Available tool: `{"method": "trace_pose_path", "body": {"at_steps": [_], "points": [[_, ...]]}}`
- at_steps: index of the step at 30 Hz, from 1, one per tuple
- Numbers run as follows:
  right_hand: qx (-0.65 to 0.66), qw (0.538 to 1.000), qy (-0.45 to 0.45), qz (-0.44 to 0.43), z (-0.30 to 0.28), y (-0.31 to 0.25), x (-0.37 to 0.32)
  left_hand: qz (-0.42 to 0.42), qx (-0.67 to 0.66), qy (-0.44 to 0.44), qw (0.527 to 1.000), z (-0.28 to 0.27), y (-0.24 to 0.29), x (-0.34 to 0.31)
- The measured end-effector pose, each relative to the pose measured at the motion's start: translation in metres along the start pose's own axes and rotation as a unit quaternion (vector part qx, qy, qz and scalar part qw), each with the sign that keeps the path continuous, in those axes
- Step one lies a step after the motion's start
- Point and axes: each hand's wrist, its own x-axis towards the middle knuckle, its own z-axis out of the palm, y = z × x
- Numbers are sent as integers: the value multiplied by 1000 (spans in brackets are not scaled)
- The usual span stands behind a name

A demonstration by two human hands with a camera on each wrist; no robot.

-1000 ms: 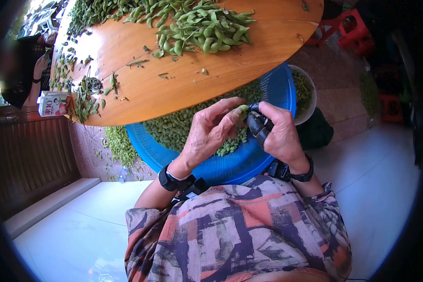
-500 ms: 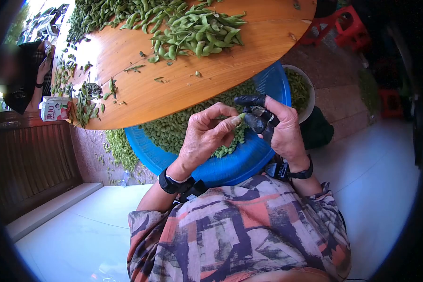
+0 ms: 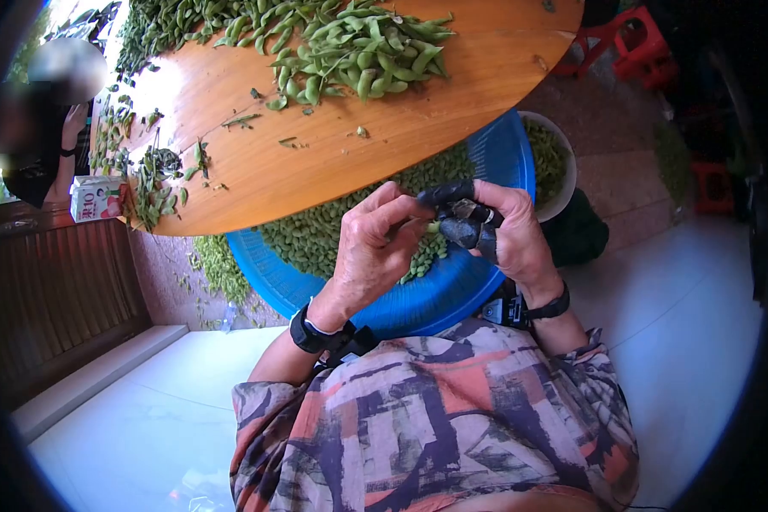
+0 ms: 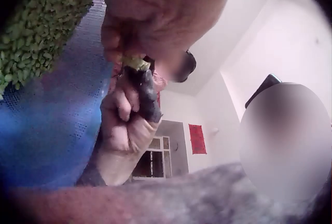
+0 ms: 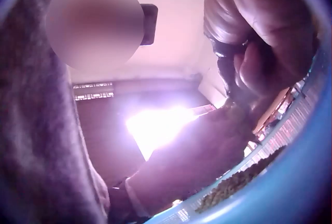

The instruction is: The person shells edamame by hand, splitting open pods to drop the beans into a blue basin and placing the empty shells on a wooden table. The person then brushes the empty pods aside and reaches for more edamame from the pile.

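Note:
My left hand and my right hand meet over a blue basket full of shelled green soybeans. A green soybean pod is pinched between the two hands. Only a small part of it shows in the head view, beside the black-wrapped thumb of my right hand. Black wrapping also covers the right index finger. Bent left fingers hold the pod from the other side and hide part of it.
A wooden table overhangs the basket, with a heap of pods on it. A juice carton stands at its left edge. At right are a white bowl and red stools. Another person's arm is at far left.
My hands came slightly apart half a second ago, with the pod tip showing at the left fingertips. Now they are close together again, and less of the pod shows.

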Motion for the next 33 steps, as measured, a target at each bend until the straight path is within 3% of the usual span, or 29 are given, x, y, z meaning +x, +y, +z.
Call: {"method": "trace_pose_path", "body": {"at_steps": [1,3,4,6,10,12,13,17,18,19,20,21,22,23,24,26,28,29,30,33], "points": [[0,1000,0,1,1,-1,0,-1,0,0,1000,0,2,-1],[-12,999,21,-28,2,-3,-1,-193,-147,4,970,2,11,-2],[-12,999,22,-28,3,1,0,-193,-147,4,970,1,14,-1],[-81,992,55,-83,7,12,2,-234,-313,-7,921,0,19,1],[-163,970,92,-152,17,10,3,-192,-307,-22,932,5,17,2],[-304,911,149,-236,24,18,3,-172,-299,-9,938,8,16,1],[-301,903,156,-263,28,19,4,-171,-299,-9,939,9,15,0],[-245,934,128,-225,18,9,5,-194,-320,0,927,1,14,-1],[-202,961,101,-161,7,16,2,-197,-333,-7,922,-1,14,-2],[-83,984,74,-140,-7,17,-4,-176,-297,-7,939,-3,12,-4],[35,992,43,-115,-19,16,-10,-110,-149,-18,983,-8,18,-3],[10,990,110,-88,-26,7,-15,-41,6,-68,997,-14,24,-2],[-14,982,177,-60,-32,1,-19,27,161,-117,980,-20,33,-3],[-5,972,187,-139,-44,4,-22,12,246,-86,965,-22,50,-6],[5,956,196,-218,-62,7,-24,12,251,-79,965,-29,52,-4],[-162,937,311,1,-109,2,-23,85,284,-40,954,-51,54,0],[-292,890,348,-37,-120,0,-18,80,275,8,958,-77,52,12],[-351,868,352,3,-131,2,-21,44,254,27,966,-88,51,20],[-350,868,352,-1,-129,-2,-20,7,233,46,971,-99,50,28],[-347,867,358,18,-122,-9,-17,14,313,94,945,-137,25,64]]}}
